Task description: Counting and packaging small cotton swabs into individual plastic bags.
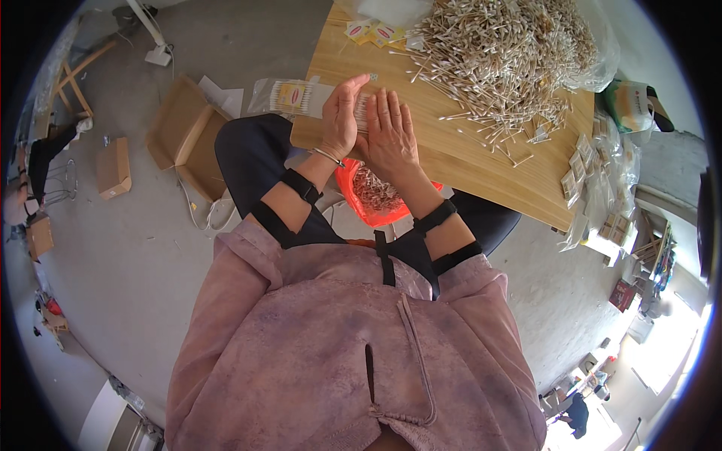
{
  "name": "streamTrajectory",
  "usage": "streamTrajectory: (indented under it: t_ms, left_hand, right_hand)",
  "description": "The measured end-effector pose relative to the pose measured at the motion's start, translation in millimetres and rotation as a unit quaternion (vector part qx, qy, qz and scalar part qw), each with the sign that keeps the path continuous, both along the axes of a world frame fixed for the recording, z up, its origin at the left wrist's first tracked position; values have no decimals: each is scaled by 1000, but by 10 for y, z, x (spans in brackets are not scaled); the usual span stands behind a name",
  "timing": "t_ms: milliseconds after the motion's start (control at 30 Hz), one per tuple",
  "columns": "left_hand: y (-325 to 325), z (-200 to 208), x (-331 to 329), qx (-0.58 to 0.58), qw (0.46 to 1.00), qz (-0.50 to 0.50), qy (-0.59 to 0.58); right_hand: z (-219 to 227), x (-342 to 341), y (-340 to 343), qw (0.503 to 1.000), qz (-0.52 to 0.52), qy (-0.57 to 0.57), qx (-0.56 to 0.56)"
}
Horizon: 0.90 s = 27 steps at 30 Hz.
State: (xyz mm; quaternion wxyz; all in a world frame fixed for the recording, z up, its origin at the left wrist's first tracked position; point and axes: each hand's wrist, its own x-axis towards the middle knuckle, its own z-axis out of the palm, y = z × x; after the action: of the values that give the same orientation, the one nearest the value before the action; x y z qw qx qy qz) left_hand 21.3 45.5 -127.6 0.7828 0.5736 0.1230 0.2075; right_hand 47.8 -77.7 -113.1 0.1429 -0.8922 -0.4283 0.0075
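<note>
At the near left edge of the wooden table (451,161), my left hand (342,116) stands on its edge with its fingers stretched out. My right hand (389,135) lies flat beside it, palm down, fingers straight. Between the two hands a few cotton swabs (362,113) show; my palms hide the rest. Just left of my left hand is a clear pack of cotton swabs (292,96) with a yellow label. A large loose pile of cotton swabs (504,68) covers the far right of the table. Below the edge, a red plastic bag (347,180) holds more swabs.
Yellow cards (374,32) lie at the table's far side. Several small packs (577,169) and clear plastic bags (626,161) crowd its right end. On the floor to the left are an open cardboard box (183,131) and a smaller carton (113,167).
</note>
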Motion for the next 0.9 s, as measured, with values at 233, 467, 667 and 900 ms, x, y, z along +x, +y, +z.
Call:
streamTrajectory:
  t_ms: [233,467,667,900]
  left_hand:
    - [-15,-2,-1,-10,1000,6,-9]
    - [-23,0,17,-16,1000,15,-14]
    - [-14,-44,19,-3,1000,17,-8]
    - [11,-47,8,33,999,17,-12]
  right_hand:
    - [3,-27,-22,1000,4,-3,-5]
    - [-12,-4,-20,1000,5,-9,-10]
    - [-76,25,-39,1000,11,-5,10]
    - [36,60,-79,995,-25,36,87]
